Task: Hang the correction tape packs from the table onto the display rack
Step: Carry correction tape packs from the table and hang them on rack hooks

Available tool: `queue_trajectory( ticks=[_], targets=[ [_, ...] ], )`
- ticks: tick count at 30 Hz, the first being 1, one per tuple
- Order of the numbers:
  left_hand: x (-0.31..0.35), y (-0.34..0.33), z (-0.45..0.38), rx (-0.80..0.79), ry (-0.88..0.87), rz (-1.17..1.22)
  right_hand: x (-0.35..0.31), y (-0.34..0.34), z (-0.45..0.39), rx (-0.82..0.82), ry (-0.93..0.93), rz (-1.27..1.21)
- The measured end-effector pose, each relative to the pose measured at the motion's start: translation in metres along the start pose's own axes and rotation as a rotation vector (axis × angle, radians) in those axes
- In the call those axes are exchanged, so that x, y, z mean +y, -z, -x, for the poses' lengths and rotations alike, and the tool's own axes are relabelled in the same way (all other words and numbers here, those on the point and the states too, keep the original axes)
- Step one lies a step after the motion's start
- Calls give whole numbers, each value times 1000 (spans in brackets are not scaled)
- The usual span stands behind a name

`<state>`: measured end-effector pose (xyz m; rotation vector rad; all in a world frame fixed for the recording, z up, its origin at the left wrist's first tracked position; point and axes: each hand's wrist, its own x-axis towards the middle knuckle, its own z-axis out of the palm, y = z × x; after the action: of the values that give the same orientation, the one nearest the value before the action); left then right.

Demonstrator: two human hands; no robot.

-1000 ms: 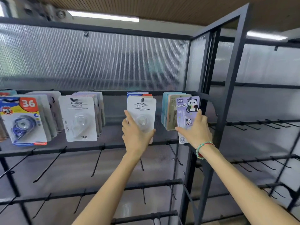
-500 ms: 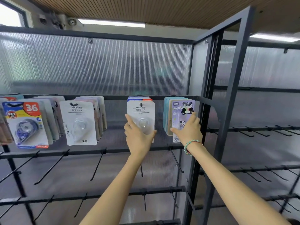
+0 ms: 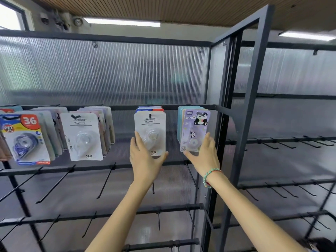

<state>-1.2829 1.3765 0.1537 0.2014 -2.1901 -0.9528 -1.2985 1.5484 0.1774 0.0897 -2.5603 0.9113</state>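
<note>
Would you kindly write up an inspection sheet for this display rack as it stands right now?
Surface: black display rack; top rail stocked, lower hooks bare.
Job's things: white correction tape pack and panda pack hang at the front of their stacks; two more stacks at left, fronted by a blue pack and a white pack.
Clutter: nothing seen.
Grippers: left hand rests straight-fingered on the white pack; right hand likewise on the panda pack.
Cables: nothing seen.
Surroundings: ribbed translucent panels, ceiling lights.
</note>
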Motion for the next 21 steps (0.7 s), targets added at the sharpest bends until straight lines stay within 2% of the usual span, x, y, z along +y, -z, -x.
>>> queue_trajectory(
  ticks=[6,11,16,21],
  targets=[
    [-12,25,29,-82,3,-63,-16,0,27,-131,175,-3],
    [-49,80,58,-110,69,-149,-53,-28,67,-238,292,-53],
    [-100,171,74,-66,151,-217,-115,-73,121,-384,375,-112],
    [-159,290,100,19,204,-323,-199,-122,187,-484,484,-186]
  ],
)
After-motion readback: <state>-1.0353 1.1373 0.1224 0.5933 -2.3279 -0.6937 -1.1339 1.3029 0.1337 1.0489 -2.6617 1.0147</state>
